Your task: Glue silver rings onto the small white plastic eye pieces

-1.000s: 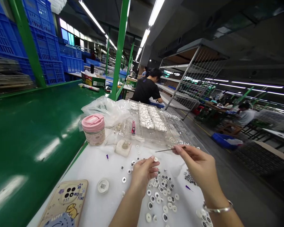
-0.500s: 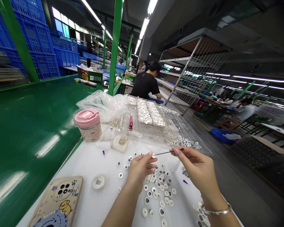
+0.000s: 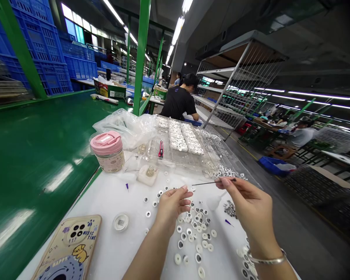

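My right hand, with a silver bangle at the wrist, pinches a thin dark rod that points left. The rod's tip is just above and beyond the fingertips of my left hand. My left thumb and index finger are pressed together; what they hold, if anything, is too small to make out. Below the hands, many small round white pieces, some with dark centres, lie scattered on the white tabletop. Beside my right hand are a pile of tiny metal parts and a purple dispensing needle.
Left are a phone, a small round container, another purple needle and a pink-lidded jar. Behind lie a red box cutter, plastic bag and clear trays of white pieces. A co-worker sits beyond.
My right hand has moved right and slightly up, drawing the rod's tip away from my left fingertips. The white piece seen at my left fingertips before is no longer clearly visible.
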Tool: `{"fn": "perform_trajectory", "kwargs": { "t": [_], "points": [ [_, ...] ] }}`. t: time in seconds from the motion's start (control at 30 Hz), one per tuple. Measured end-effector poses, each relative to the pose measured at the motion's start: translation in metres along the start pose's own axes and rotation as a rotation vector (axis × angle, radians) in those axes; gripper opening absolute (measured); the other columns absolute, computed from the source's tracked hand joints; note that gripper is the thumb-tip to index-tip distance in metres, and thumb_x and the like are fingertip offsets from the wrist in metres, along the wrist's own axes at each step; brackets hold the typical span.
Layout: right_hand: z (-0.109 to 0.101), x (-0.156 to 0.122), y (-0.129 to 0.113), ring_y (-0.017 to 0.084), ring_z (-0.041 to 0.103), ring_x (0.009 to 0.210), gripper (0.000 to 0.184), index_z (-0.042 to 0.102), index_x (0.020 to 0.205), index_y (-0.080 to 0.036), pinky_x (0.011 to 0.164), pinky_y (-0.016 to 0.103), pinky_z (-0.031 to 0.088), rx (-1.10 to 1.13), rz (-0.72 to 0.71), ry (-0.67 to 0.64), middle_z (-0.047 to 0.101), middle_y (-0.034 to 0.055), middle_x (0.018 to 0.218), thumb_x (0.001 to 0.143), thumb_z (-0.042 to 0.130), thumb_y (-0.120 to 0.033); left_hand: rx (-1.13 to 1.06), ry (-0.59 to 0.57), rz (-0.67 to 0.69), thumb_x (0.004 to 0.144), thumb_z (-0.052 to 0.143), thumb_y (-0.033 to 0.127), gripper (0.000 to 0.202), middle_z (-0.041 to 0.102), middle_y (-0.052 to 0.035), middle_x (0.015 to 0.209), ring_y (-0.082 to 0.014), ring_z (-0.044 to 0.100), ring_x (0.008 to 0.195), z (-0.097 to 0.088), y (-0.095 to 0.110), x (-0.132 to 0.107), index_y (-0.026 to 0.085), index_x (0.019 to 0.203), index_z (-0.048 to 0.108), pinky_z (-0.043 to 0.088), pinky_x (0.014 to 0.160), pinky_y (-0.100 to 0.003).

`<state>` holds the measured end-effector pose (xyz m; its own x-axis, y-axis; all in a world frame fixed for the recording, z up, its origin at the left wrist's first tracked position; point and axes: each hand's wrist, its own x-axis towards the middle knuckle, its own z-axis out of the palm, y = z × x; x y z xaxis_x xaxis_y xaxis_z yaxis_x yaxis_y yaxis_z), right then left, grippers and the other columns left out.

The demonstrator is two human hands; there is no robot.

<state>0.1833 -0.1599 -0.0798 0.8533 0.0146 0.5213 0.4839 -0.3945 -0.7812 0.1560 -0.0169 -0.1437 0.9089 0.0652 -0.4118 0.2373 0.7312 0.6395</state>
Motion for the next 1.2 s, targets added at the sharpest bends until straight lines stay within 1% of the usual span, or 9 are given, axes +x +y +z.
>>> {"fn": "perform_trajectory", "kwargs": {
  "t": [0.17, 0.27, 0.4, 0.53, 0.63, 0.77, 1.0, 1.2],
  "points": [
    [0.0070, 0.0045, -0.0031, 0.016, 0.063, 0.068, 0.016, 0.067, 0.077, -0.014, 0.064, 0.024, 0.054, 0.016, 0.007, -0.059, 0.066, 0.0067, 0.075, 0.070, 0.063, -0.028, -0.036, -0.022, -0.011, 0.075, 0.063, 0.026, 0.027, 0.061, -0.0167, 0.094, -0.0068, 0.054, 0.055, -0.0008, -0.0002, -0.0008, 0.005, 0.090, 0.053, 0.047, 0.050, -0.016],
    [0.0083, 0.0052, -0.0034, 0.016, 0.063, 0.068, 0.017, 0.067, 0.078, -0.014, 0.065, 0.025, 0.054, 0.020, 0.005, -0.043, 0.066, 0.0070, 0.075, 0.070, 0.063, -0.029, -0.071, -0.006, 0.012, 0.077, 0.060, 0.026, 0.026, 0.061, -0.0166, 0.095, -0.0084, 0.056, 0.059, -0.0031, 0.0004, 0.0003, 0.006, 0.092, 0.052, 0.049, 0.054, -0.018],
    [0.0088, 0.0056, -0.0023, 0.016, 0.062, 0.068, 0.017, 0.066, 0.078, -0.014, 0.064, 0.026, 0.053, 0.039, 0.013, -0.040, 0.066, 0.0071, 0.074, 0.070, 0.063, -0.029, -0.085, -0.011, 0.029, 0.080, 0.054, 0.025, 0.028, 0.061, -0.0158, 0.096, -0.0113, 0.060, 0.067, -0.0064, 0.0035, 0.0015, 0.008, 0.102, 0.053, 0.049, 0.058, -0.019],
    [0.0105, 0.0066, 0.0010, 0.016, 0.062, 0.069, 0.017, 0.066, 0.078, -0.013, 0.065, 0.027, 0.053, 0.063, 0.028, -0.046, 0.065, 0.0077, 0.075, 0.070, 0.063, -0.029, -0.089, -0.041, 0.031, 0.080, 0.054, 0.028, 0.031, 0.060, -0.0167, 0.097, -0.0151, 0.061, 0.073, -0.0069, 0.0076, -0.0005, 0.007, 0.102, 0.054, 0.050, 0.061, -0.021],
    [0.0108, 0.0069, 0.0028, 0.016, 0.063, 0.069, 0.018, 0.066, 0.078, -0.013, 0.065, 0.026, 0.053, 0.075, 0.046, -0.044, 0.066, 0.0075, 0.076, 0.070, 0.064, -0.029, -0.082, -0.092, 0.040, 0.079, 0.056, 0.029, 0.032, 0.060, -0.0171, 0.099, -0.0171, 0.061, 0.076, -0.0059, 0.0086, -0.0027, 0.007, 0.103, 0.054, 0.051, 0.063, -0.023],
    [0.0091, 0.0060, 0.0035, 0.016, 0.063, 0.069, 0.018, 0.066, 0.078, -0.014, 0.066, 0.026, 0.053, 0.080, 0.065, -0.040, 0.066, 0.0070, 0.076, 0.069, 0.064, -0.029, -0.046, -0.155, 0.065, 0.076, 0.060, 0.027, 0.034, 0.059, -0.0166, 0.100, -0.0154, 0.060, 0.073, -0.0045, 0.0067, -0.0040, 0.007, 0.104, 0.054, 0.051, 0.063, -0.023],
    [0.0071, 0.0051, 0.0027, 0.016, 0.063, 0.068, 0.018, 0.066, 0.078, -0.013, 0.065, 0.027, 0.053, 0.074, 0.057, -0.030, 0.066, 0.0074, 0.075, 0.070, 0.064, -0.029, -0.057, -0.143, 0.062, 0.073, 0.065, 0.025, 0.028, 0.059, -0.0158, 0.099, -0.0113, 0.058, 0.069, -0.0060, 0.0031, -0.0015, 0.007, 0.094, 0.059, 0.050, 0.060, -0.019],
    [0.0091, 0.0030, 0.0036, 0.016, 0.063, 0.067, 0.017, 0.066, 0.078, -0.014, 0.065, 0.027, 0.054, 0.093, 0.049, 0.026, 0.065, 0.0063, 0.073, 0.069, 0.064, -0.028, -0.108, -0.101, 0.054, 0.070, 0.068, 0.024, 0.026, 0.060, -0.0136, 0.097, -0.0072, 0.055, 0.063, -0.0065, 0.0022, 0.0029, 0.008, 0.090, 0.062, 0.048, 0.059, -0.016]
  ]
}}
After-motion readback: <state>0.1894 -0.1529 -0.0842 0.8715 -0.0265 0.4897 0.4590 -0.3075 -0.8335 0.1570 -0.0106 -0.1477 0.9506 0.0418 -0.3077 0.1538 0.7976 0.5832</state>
